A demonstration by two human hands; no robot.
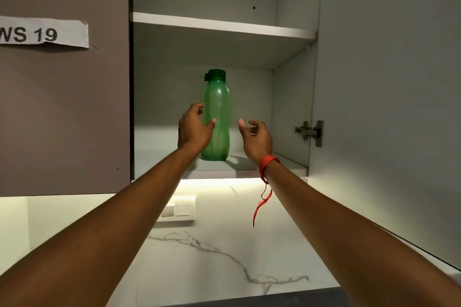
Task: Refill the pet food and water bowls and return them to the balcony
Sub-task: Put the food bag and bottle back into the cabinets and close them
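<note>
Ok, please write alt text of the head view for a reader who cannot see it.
A green bottle stands upright on the lower shelf of an open cupboard; the left hand reaches its side, touch unclear, and the right hand hovers open beside it.

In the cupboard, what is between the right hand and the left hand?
In the head view, the green bottle, standing upright on the lower shelf, lies between the left hand and the right hand; the gap to the right hand is bare.
</note>
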